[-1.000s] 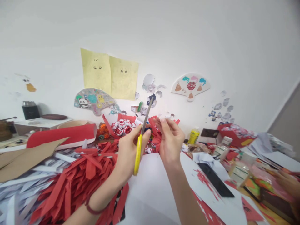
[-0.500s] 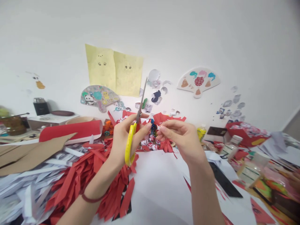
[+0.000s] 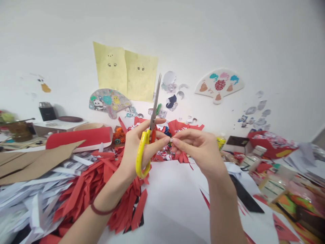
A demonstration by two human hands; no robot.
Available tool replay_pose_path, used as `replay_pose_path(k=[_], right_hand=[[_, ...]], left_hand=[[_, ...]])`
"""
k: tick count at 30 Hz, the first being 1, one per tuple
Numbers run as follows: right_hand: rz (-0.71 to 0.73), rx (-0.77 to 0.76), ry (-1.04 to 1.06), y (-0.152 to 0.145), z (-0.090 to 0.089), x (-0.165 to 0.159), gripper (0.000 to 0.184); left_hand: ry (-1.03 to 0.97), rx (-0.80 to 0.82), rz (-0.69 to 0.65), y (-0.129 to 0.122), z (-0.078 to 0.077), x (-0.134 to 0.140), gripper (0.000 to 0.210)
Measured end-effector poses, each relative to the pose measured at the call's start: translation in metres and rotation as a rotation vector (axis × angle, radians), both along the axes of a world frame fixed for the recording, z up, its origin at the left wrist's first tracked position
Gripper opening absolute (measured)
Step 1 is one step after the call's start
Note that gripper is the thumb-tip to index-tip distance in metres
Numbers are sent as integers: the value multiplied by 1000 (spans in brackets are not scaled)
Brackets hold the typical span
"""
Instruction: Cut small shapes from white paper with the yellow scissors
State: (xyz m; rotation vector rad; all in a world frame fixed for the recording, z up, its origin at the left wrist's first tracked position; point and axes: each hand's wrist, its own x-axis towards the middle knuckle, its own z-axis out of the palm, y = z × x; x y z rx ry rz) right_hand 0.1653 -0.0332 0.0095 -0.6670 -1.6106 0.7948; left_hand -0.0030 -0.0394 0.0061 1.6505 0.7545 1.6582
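Left hand: it (image 3: 133, 145) is carrying the scissors (image 3: 145, 135), yellow handle hanging by the thumb and blades pointing up; its thumb and a finger are reaching toward the right fingertips.
Right hand: it (image 3: 203, 149) is bending inward at the wrist, thumb and fingers pinching a tiny whitish piece (image 3: 171, 139) where both hands' fingertips are meeting.
Wristband: a dark red band (image 3: 104, 210) is circling the left wrist.
Behind the fingers: red and white folded paper pieces (image 3: 165, 156) are lying, partly hidden by the hands.
Left side: red strips (image 3: 88, 183) are heaping beside the left forearm, white strips (image 3: 38, 200) beyond them, brown cardboard (image 3: 45, 162) overlapping the white ones.
Right side: a flat black slab (image 3: 246, 195) is lying beside the right forearm, bottles (image 3: 253, 157) standing farther out.
Working room: a white sheet (image 3: 177, 196) is stretching beneath the hands, the red heap bordering its left.
Back limit: a pale wall (image 3: 177, 34) is rising behind everything.
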Motion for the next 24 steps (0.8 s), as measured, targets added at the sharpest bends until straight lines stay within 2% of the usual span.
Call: replay_pose_path(k=[7, 16, 24], right_hand=[[-28, -3, 68, 5, -2, 6, 17], [25, -9, -42, 2, 1, 3, 16], [-54, 38, -47, 0, -2, 7, 16]], left_hand=[[-42, 21, 62, -3, 0, 1, 43], [-75, 32, 68, -2, -2, 2, 44], [-96, 39, 148, -5, 1, 3, 40]])
